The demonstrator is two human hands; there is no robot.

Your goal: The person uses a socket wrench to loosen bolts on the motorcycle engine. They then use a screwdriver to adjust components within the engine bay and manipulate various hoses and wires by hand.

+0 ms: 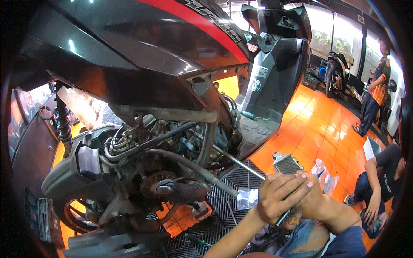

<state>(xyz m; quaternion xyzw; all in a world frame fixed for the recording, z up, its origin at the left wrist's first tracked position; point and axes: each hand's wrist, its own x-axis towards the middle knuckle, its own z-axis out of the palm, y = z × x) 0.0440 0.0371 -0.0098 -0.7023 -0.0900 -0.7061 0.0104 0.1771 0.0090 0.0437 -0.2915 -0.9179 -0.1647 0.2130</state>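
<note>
My left hand (282,198) and my right hand (314,195) are closed together, the left fingers lying over the right hand, around a long steel bar tool (236,162). Its shaft runs up-left into the exposed engine area (189,142) of a black scooter with a red stripe (129,51); the far tip is hidden, and a short end sticks out below my hands. A thick rubber hose (202,174) with a silver-wrapped end (247,198) hangs left of my hands. A small metal radiator (287,162) lies just behind them, beside a clear plastic bag (327,182).
Ribbed black mat (228,185) and orange tiled floor (314,120) lie below. The rear wheel (75,217) is at lower left. At right a co-worker (387,180) crouches close by; another person (374,99) stands farther back near a parked scooter (337,69).
</note>
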